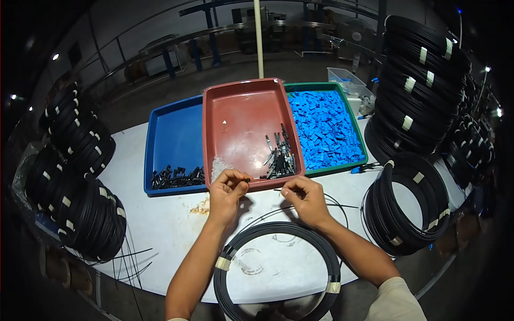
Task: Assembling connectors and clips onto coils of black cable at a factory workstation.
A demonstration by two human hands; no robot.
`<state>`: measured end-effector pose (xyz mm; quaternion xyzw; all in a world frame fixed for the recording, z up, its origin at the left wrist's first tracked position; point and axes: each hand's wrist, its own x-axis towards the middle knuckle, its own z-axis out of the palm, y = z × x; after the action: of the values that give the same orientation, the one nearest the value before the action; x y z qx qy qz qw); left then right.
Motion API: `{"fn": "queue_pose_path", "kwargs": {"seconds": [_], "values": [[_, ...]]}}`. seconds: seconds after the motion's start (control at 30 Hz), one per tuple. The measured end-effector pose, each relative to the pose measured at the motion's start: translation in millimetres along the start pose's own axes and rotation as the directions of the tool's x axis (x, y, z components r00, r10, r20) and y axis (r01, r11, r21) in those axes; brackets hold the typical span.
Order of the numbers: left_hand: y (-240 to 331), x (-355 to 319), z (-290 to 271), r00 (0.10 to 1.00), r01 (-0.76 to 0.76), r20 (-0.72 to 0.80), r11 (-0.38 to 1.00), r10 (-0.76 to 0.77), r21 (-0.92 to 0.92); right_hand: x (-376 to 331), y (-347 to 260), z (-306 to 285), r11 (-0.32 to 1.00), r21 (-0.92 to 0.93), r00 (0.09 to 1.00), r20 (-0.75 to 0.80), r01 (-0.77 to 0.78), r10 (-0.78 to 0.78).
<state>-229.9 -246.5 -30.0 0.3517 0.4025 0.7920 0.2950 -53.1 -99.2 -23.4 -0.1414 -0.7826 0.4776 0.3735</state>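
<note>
A: Where are the hands at?

B: Both at the near rim of the red tray. Left hand has its fingertips pinched shut on something tiny, too small to identify. Right hand is closed on the thin free end of the black cable, pinched between thumb and fingers.

A: And the cable itself?

B: Taped coil lies flat on the white table, right in front of the person, between the forearms. Only the loose end is lifted, towards the trays. My read: the coil stays flat so it doesn't unwind, and just the tip gets handled.

A: Tray layout?

B: Three side by side at the far edge of the reach. Blue tray on the left with small black parts lined along its near wall. Red one in the middle, overlapping the other two, with grey metal pieces heaped in its near right corner and a small pile of clear bits in its near left corner. Green tray on the right, full of blue plastic pieces.

A: Why the near corners?

B: Probably shortest reach. Each pile sits just beyond the fingertips.

A: Rest of the table?

B: Stacks of black cable coils on both sides: left stack, tall right stack, one more coil leaning at the right. All banded with pale tape and well apart from the hands, so the middle stays free for the one coil in work.
</note>
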Motion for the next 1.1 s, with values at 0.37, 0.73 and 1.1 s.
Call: {"fn": "queue_pose_path", "kwargs": {"seconds": [0.37, 0.73, 1.1], "values": [[-19, -17, 6, 0.996, -0.063, 0.064, 0.988, 0.054, 0.143, -10, -1, -5, 0.972, -0.126, 0.979, 0.057, 0.200, -0.194], [-23, -23, 7, 0.995, -0.036, 0.100, 0.989, 0.022, 0.140, -10, -8, -4, 0.985, -0.096, 0.986, 0.104, 0.142, -0.132], [-14, -28, 12, 0.994, -0.036, 0.113, 0.976, 0.012, 0.216, -9, -6, -1, 0.950, -0.166, 0.965, 0.042, 0.264, -0.260]]}}
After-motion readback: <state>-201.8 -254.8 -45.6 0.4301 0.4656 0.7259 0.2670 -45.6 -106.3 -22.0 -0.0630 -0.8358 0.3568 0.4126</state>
